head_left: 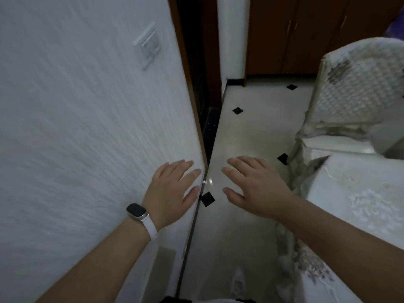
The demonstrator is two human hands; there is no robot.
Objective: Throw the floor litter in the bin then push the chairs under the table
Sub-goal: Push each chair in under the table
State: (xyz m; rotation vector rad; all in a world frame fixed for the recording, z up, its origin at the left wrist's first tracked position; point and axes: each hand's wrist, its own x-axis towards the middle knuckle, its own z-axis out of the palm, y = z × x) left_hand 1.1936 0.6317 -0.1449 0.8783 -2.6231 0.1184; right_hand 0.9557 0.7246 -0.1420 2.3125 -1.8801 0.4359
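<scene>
My left hand is held out in front of the white wall, palm down, fingers apart and holding nothing; a dark watch on a white strap is on its wrist. My right hand hovers over the pale floor, fingers spread, also holding nothing. A chair under a white patterned cover stands at the right, its seat tucked against the table, which is draped in a white embroidered cloth. No litter or bin is visible.
A white textured wall with a switch plate fills the left side. A dark doorway opens beyond the wall's corner. The tiled floor with small black diamonds runs ahead to brown wooden cupboards.
</scene>
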